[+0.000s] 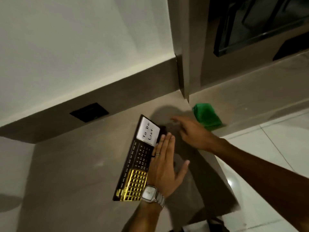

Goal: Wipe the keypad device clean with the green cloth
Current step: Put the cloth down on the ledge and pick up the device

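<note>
Brown counter [83, 164], flat left hand [164, 164] on keypad device [138, 163]

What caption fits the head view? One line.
Left hand steadies the keypad device while the open right hand reaches toward the green cloth.

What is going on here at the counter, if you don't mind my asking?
A person is getting ready to wipe a keypad device. The left hand, flat and open, rests along the device's right edge and steadies it on the brown counter. The right hand, fingers spread, reaches toward the folded green cloth lying further back. The cloth is not yet picked up, so no wiping has begun.
</note>
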The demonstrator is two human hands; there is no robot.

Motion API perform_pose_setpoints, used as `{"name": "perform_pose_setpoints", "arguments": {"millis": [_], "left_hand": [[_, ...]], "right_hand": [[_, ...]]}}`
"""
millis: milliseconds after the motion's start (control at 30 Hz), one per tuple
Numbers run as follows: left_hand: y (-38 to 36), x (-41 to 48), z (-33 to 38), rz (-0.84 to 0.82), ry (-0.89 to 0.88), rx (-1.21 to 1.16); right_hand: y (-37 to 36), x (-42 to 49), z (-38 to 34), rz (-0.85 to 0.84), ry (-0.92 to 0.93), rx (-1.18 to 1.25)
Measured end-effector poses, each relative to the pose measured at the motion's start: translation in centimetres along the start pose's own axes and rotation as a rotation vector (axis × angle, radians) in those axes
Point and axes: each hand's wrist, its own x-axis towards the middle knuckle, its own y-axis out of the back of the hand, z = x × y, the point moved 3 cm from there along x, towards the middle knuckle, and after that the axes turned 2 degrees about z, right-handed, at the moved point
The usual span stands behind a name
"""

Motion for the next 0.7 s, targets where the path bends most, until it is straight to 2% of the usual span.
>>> {"name": "perform_pose_setpoints", "arguments": {"millis": [67, 133, 233, 367, 533, 700], "left_hand": [[3.9, 0.6, -0.6, 0.149, 0.032, -0.010], [7.1, 0.5, -2.1, 0.211, 0.110, 0.021], [9.4, -1.4, -5.2, 0.142, 0.236, -0.021], [9.4, -5.8, -8.4, 0.065, 0.337, -0.137], [10.6, -9.1, -10.8, 0.209, 0.434, -0.335], [12.7, -9.7, -13.7, 0.312, 0.564, -0.432]], "right_hand": [[-0.7, 0.8, -2.7, -0.004, 0.047, 0.009], [-1.5, 1.8, -5.3, -0.004, 0.078, -0.054], [-2.7, 3.2, -8.0, -0.040, 0.074, -0.191], [-4.0, 4.3, -8.2, -0.145, 0.062, -0.247], [-3.8, 3.7, -7.7, 0.036, 0.171, -0.244], [-2.8, 3.1, -7.8, 0.116, 0.068, -0.176]]}}
